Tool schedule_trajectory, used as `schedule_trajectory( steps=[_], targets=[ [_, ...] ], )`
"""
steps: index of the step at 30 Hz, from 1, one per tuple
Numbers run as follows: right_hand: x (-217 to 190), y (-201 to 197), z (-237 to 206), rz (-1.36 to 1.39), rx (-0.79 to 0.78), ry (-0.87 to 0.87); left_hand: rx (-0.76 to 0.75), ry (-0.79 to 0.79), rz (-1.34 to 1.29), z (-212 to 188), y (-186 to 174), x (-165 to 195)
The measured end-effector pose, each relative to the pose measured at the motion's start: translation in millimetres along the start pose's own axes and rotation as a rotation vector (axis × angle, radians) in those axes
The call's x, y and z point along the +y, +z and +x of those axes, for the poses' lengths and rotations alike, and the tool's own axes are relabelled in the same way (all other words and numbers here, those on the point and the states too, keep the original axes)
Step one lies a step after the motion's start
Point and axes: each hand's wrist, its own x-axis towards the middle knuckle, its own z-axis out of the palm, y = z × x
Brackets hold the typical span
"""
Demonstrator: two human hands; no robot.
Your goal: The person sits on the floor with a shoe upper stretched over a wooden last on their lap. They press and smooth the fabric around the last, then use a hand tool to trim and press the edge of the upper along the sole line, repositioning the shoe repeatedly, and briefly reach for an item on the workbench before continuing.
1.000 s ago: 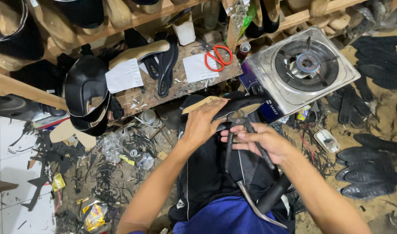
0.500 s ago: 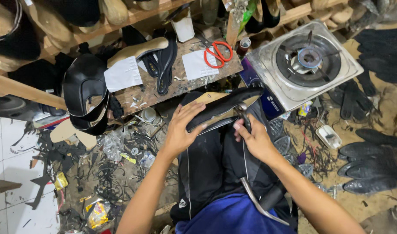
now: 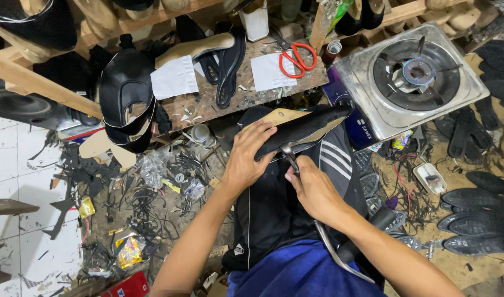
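Observation:
My left hand (image 3: 248, 157) presses on a black shoe upper stretched over a wooden last (image 3: 301, 127), which lies across my lap. The tan sole side of the last (image 3: 281, 116) shows at its far edge. My right hand (image 3: 312, 190) grips metal pincers (image 3: 290, 154) whose jaws bite at the black material along the near edge of the last. I wear black trousers with white stripes (image 3: 329, 159) and a blue shirt (image 3: 296, 272).
A single-burner gas stove (image 3: 414, 77) sits at the right. The wooden bench (image 3: 235, 96) holds red-handled scissors (image 3: 296, 58), paper pieces and black sandals (image 3: 224, 60). Black soles (image 3: 480, 212) lie at the right. Scraps litter the floor (image 3: 131, 209) at the left.
The last has been turned and shifted right, towards the stove. My left hand moved from its end onto the upper. My right hand drew back, with the pincers set at the near edge.

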Motion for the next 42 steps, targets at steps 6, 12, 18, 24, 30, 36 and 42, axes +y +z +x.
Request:
schedule_trajectory(
  steps=[6,12,18,24,30,36,42],
  targets=[
    [9.2,6.2,-1.2,-0.105,-0.042,0.066,-0.088,-0.014,-0.021,1.5,-6.8,-5.9],
    [19.4,16.1,8.2,-0.116,-0.048,0.082,-0.144,-0.143,-0.079,15.8,-2.2,-11.5],
    [27.4,-7.8,7.8,-0.351,-0.002,-0.070,-0.089,-0.088,0.068,15.6,9.5,-5.1],
    [26.5,-17.1,11.1,-0.492,-0.012,0.075,-0.147,-0.018,0.267,20.4,10.0,-1.7],
    [29.1,-27.4,12.5,-0.655,0.031,-0.059,-0.264,-0.006,0.364,42.2,19.2,5.5],
    [35.9,-45.0,18.1,-0.569,0.016,-0.005,-0.296,-0.016,0.362,47.3,16.5,6.9],
    [39.5,-56.3,17.6,-0.603,0.017,-0.077,-0.287,0.088,0.310,61.0,31.8,6.7]
  ],
)
